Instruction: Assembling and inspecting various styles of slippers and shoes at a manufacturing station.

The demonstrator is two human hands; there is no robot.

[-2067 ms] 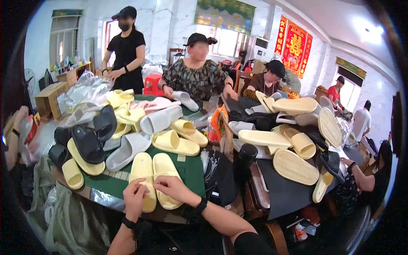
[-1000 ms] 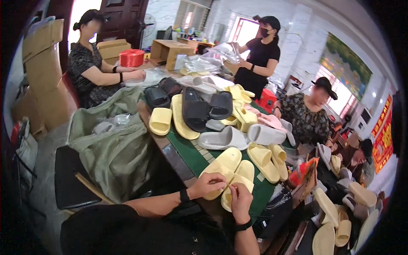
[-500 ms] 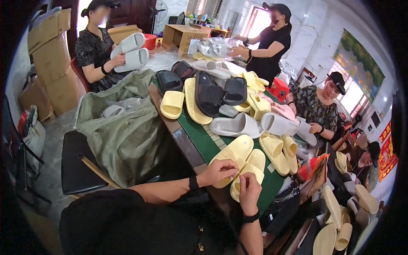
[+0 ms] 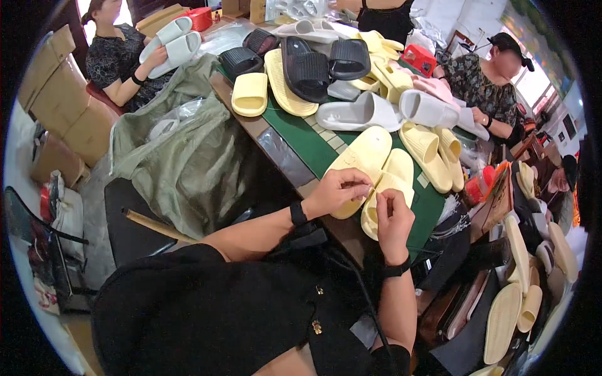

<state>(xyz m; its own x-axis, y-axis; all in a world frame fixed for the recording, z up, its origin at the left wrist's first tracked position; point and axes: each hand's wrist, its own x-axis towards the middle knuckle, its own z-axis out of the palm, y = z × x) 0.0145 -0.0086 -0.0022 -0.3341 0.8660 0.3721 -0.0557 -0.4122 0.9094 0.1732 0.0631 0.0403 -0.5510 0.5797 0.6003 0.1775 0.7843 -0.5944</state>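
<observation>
Grey slippers (image 4: 179, 53) were raised; left hand (image 4: 333, 192), right hand (image 4: 395, 227) pinched, contents unclear, above yellow slippers (image 4: 367, 148), presumably soft, best side-gripped.

The place looked like a footwear workshop, perhaps a packing room: yellow, grey, black and pink moulded slippers (image 4: 360, 113) lay heaped on a green-covered worktop (image 4: 300, 140), a co-worker (image 4: 114, 53) in a dark patterned top held a light grey pair (image 4: 179, 53), and stacked brown cardboard boxes (image 4: 66, 94) and a large olive-green fabric sack (image 4: 188, 169) stood nearby.
</observation>
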